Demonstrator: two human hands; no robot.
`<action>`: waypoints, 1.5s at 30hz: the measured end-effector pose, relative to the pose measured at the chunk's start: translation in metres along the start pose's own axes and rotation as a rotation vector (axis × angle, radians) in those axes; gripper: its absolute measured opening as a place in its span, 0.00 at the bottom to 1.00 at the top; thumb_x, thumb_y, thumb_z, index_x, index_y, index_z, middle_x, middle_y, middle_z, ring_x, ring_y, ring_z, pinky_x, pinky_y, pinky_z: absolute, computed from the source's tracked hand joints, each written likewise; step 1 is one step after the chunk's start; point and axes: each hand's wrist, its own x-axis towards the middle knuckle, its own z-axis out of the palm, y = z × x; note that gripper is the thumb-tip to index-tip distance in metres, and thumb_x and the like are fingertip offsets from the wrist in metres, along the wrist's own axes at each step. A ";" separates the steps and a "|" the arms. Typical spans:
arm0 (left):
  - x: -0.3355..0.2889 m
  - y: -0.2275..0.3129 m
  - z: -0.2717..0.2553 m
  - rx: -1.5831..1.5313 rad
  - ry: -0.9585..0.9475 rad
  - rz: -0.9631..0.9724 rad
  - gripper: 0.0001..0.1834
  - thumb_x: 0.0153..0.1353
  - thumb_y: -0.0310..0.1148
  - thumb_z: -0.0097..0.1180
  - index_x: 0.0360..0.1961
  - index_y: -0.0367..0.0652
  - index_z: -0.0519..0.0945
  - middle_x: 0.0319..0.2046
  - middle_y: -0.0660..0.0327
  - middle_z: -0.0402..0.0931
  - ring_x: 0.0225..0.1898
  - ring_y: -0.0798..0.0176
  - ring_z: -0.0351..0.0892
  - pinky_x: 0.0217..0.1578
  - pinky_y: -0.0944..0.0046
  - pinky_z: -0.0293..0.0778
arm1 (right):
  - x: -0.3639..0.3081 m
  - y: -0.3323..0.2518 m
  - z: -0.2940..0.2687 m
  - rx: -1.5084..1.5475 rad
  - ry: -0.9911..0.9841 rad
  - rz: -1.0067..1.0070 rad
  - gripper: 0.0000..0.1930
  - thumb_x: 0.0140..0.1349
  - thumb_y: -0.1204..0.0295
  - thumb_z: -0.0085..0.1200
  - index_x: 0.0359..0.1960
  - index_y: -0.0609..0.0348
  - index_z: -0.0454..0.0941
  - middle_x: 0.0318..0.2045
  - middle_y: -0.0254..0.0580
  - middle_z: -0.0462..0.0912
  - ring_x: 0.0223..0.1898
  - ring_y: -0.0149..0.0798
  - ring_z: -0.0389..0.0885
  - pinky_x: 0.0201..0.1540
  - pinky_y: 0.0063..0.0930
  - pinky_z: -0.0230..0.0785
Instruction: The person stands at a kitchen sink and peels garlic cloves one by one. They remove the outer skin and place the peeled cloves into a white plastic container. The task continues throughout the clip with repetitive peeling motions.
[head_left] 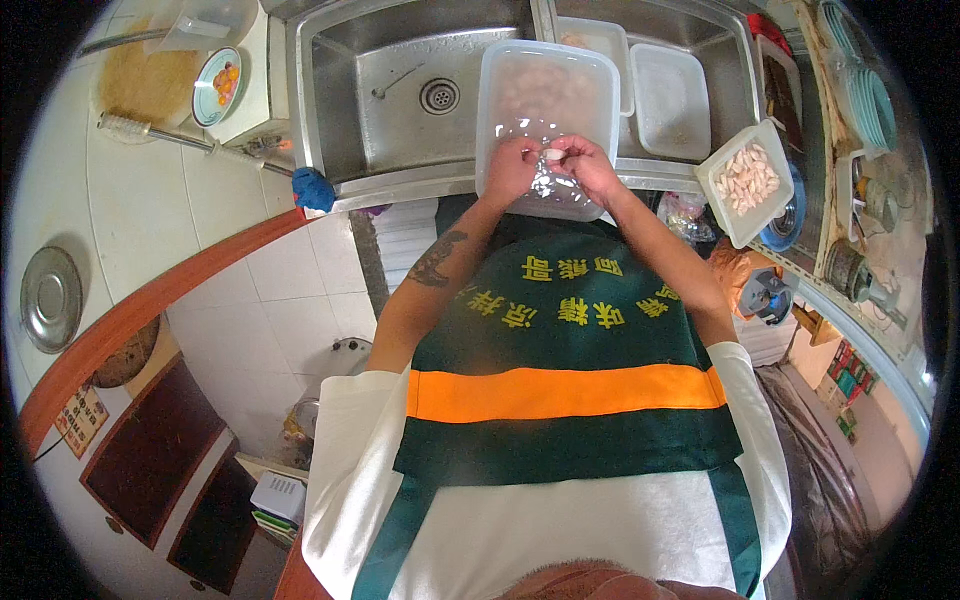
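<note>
My left hand [512, 170] and my right hand [587, 170] meet over the near part of a large translucent plastic tub [492, 90]. The tub holds water, with a mass of pale pinkish pieces at its far end. Between my fingertips is a small whitish piece [552, 154], pinched from both sides; its exact kind I cannot make out. Fingers on both hands are curled closed. To the right, a square white container [713, 180] holds a heap of similar pale pieces [748, 180], tilted at the sink's edge.
The tub sits across the front of a steel double sink [420, 150]. A white tray [672, 100] lies in the right basin. On the left counter are a bowl of small orange pieces [222, 85], a blue cloth [313, 188] and a metal lid [51, 300]. Stacked bowls [868, 110] stand far right.
</note>
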 end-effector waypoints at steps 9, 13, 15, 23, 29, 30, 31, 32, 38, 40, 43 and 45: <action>-0.002 0.008 -0.007 -0.012 0.064 -0.070 0.09 0.57 0.25 0.55 0.38 0.39 0.82 0.35 0.49 0.81 0.38 0.48 0.82 0.41 0.54 0.76 | 0.001 -0.001 0.009 -1.008 0.112 -0.452 0.17 0.55 0.83 0.53 0.48 0.59 0.77 0.38 0.45 0.83 0.41 0.42 0.81 0.45 0.34 0.73; 0.000 0.007 -0.009 0.041 0.064 -0.015 0.09 0.58 0.27 0.56 0.40 0.39 0.82 0.35 0.50 0.83 0.37 0.51 0.83 0.42 0.56 0.77 | -0.005 -0.024 0.016 -1.385 0.067 -0.756 0.11 0.57 0.76 0.54 0.42 0.58 0.80 0.39 0.52 0.82 0.42 0.57 0.79 0.46 0.47 0.72; 0.003 0.010 -0.010 0.087 0.057 0.007 0.10 0.59 0.28 0.56 0.40 0.40 0.82 0.36 0.50 0.83 0.39 0.51 0.83 0.44 0.56 0.77 | -0.009 -0.037 0.020 -1.339 0.240 -0.710 0.08 0.58 0.73 0.55 0.39 0.58 0.81 0.36 0.51 0.82 0.42 0.56 0.79 0.46 0.47 0.72; 0.036 0.022 -0.017 0.601 -0.083 0.475 0.17 0.53 0.26 0.53 0.46 0.42 0.80 0.44 0.48 0.78 0.51 0.43 0.74 0.56 0.49 0.70 | -0.081 -0.090 -0.075 -0.682 0.877 -0.561 0.16 0.66 0.59 0.54 0.37 0.62 0.83 0.31 0.44 0.84 0.31 0.38 0.79 0.38 0.31 0.72; 0.060 0.002 -0.007 0.664 -0.301 0.350 0.15 0.55 0.33 0.55 0.43 0.41 0.81 0.45 0.50 0.79 0.50 0.43 0.75 0.54 0.49 0.70 | -0.128 -0.095 -0.140 0.511 1.107 -0.318 0.16 0.68 0.58 0.51 0.41 0.61 0.79 0.27 0.37 0.81 0.21 0.26 0.66 0.24 0.26 0.59; 0.064 0.001 -0.005 0.726 -0.326 0.257 0.15 0.55 0.33 0.56 0.43 0.41 0.81 0.45 0.50 0.79 0.49 0.43 0.76 0.53 0.49 0.71 | -0.122 -0.091 -0.132 0.378 0.996 -0.341 0.16 0.68 0.59 0.50 0.42 0.61 0.79 0.27 0.37 0.80 0.21 0.26 0.68 0.24 0.25 0.61; 0.066 0.001 -0.005 0.666 -0.267 0.290 0.15 0.55 0.33 0.56 0.43 0.41 0.81 0.45 0.49 0.79 0.48 0.42 0.76 0.51 0.49 0.72 | -0.113 -0.087 -0.121 0.259 0.937 -0.312 0.16 0.67 0.60 0.49 0.43 0.61 0.79 0.26 0.37 0.80 0.22 0.27 0.69 0.23 0.25 0.62; 0.063 0.000 -0.008 0.613 -0.233 0.291 0.15 0.54 0.33 0.55 0.43 0.41 0.81 0.44 0.49 0.80 0.47 0.42 0.77 0.50 0.49 0.73 | -0.103 -0.081 -0.106 0.184 0.801 -0.357 0.15 0.67 0.62 0.50 0.45 0.60 0.79 0.27 0.37 0.80 0.22 0.27 0.70 0.23 0.24 0.63; 0.042 0.022 -0.024 0.273 -0.158 0.145 0.13 0.56 0.31 0.57 0.42 0.40 0.82 0.39 0.52 0.83 0.39 0.50 0.83 0.44 0.55 0.77 | -0.013 -0.033 0.001 -0.232 0.217 -0.145 0.13 0.64 0.69 0.54 0.46 0.63 0.79 0.29 0.37 0.82 0.26 0.30 0.79 0.28 0.26 0.73; 0.034 0.028 -0.023 0.125 -0.169 0.057 0.13 0.56 0.31 0.59 0.43 0.39 0.82 0.39 0.52 0.83 0.38 0.54 0.84 0.42 0.58 0.77 | 0.003 -0.019 0.011 -0.330 0.123 -0.108 0.12 0.64 0.70 0.55 0.46 0.64 0.79 0.30 0.38 0.82 0.27 0.30 0.80 0.29 0.26 0.75; 0.022 0.026 -0.024 -0.111 -0.220 -0.016 0.15 0.55 0.29 0.61 0.44 0.37 0.82 0.39 0.54 0.84 0.38 0.61 0.84 0.42 0.61 0.77 | 0.016 0.000 0.012 -0.317 0.072 -0.094 0.11 0.65 0.71 0.55 0.45 0.63 0.80 0.31 0.40 0.83 0.27 0.31 0.80 0.28 0.25 0.74; 0.017 0.020 -0.026 -0.225 -0.251 -0.062 0.17 0.53 0.29 0.62 0.45 0.36 0.82 0.39 0.56 0.84 0.39 0.65 0.82 0.44 0.63 0.76 | 0.014 0.007 0.004 -0.253 0.063 -0.058 0.10 0.65 0.72 0.55 0.45 0.62 0.80 0.31 0.40 0.83 0.27 0.30 0.80 0.28 0.25 0.74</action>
